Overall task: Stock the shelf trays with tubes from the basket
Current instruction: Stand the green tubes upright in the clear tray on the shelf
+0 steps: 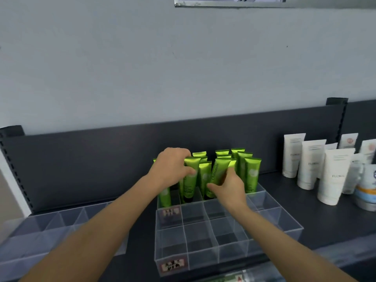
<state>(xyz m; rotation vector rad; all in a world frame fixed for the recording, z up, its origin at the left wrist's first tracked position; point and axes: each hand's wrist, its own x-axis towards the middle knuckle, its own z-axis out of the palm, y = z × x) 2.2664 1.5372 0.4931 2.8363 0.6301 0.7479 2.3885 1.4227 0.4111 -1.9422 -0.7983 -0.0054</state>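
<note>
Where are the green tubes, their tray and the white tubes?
green tubes (252, 176): head view, rightmost tube's body.
tray (203, 258): head view, front wall.
white tubes (331, 176): head view, nearest tube's body.

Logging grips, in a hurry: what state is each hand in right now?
Left hand: grips an upright green tube.
Right hand: grips the tilted Chamomile tube.

On your far right you have a cluster of white tubes standing on the dark shelf, a round tub with a blue and orange label just beside them, a dark back panel behind and a grey wall above.
</note>
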